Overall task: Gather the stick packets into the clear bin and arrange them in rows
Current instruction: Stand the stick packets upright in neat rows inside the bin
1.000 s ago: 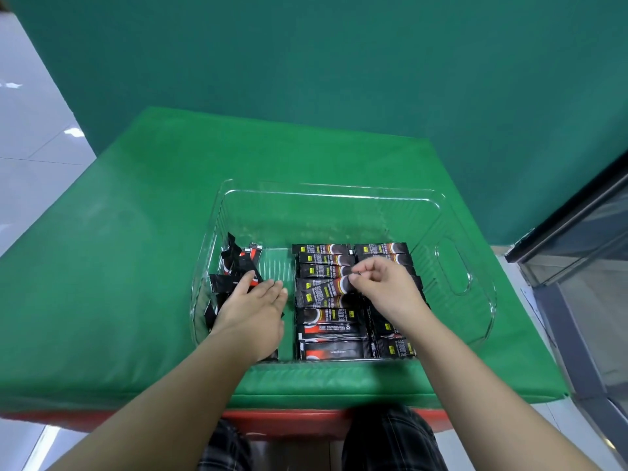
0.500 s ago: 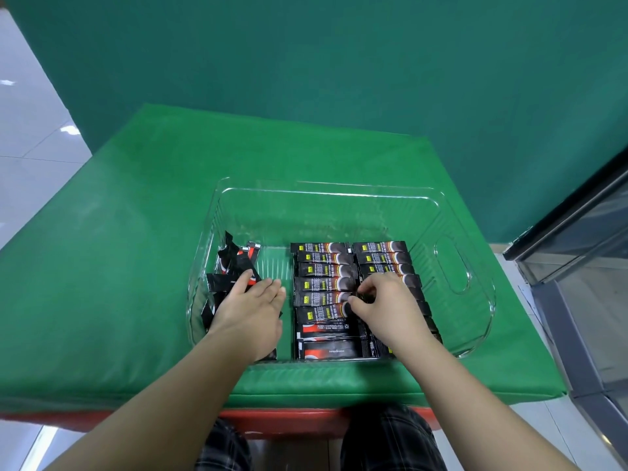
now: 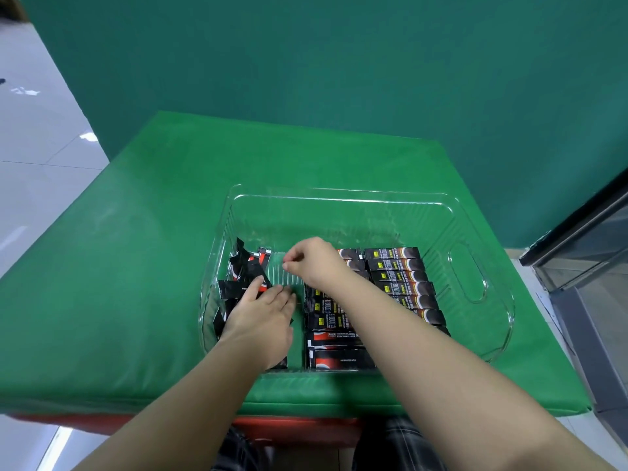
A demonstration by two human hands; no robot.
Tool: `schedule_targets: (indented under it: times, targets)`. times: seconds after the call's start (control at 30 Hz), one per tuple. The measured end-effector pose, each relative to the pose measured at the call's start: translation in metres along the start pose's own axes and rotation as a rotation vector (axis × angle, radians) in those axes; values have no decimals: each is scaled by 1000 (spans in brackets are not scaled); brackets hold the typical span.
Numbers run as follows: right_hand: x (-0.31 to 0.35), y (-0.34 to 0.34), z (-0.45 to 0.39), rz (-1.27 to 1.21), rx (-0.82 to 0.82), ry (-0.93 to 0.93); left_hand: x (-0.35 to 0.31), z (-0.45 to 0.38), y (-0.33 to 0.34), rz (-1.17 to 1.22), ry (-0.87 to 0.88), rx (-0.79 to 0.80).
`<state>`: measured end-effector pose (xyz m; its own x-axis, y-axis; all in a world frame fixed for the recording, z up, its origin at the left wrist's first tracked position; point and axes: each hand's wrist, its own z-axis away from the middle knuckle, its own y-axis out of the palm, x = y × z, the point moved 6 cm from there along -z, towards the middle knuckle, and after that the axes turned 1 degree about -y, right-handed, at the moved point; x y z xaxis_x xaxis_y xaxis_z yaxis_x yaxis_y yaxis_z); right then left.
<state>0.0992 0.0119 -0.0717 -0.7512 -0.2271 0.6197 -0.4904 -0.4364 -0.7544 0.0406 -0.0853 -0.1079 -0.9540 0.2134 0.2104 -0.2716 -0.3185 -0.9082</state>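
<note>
The right hand [image 3: 314,263] has left the two neat rows [image 3: 394,283] and crossed toward the loose packets [image 3: 244,270] in the clear bin [image 3: 475,229], fingers curled, seemingly empty, while the left hand [image 3: 261,317] lies flat on them.

A table draped in a green padded cover [image 3: 142,266] is standing in front of a teal backdrop, its near edge showing a strip of red beneath the cover. The cover is lying smooth, wrinkling only a little where it folds over the near edge. Directly on it, toward the near right part of the top, a clear bin [image 3: 475,232] is sitting flat, its long sides running left to right and a cut-out handle showing in its right wall. The bin's near wall is sitting just back from the table's near edge. The left and far parts of the cover are showing only green.
</note>
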Motion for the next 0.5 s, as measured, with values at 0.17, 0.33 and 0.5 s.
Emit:
schedule_targets:
  times: [0.17, 0.33, 0.5]
  targets:
    - [11, 26, -32, 65, 194, 18, 1, -1, 0, 9, -7, -19]
    - [20, 39, -39, 43, 309, -9, 1, -3, 2, 11, -9, -23]
    - [26, 14, -47, -45, 90, -45, 1, -2, 3, -10, 3, 5]
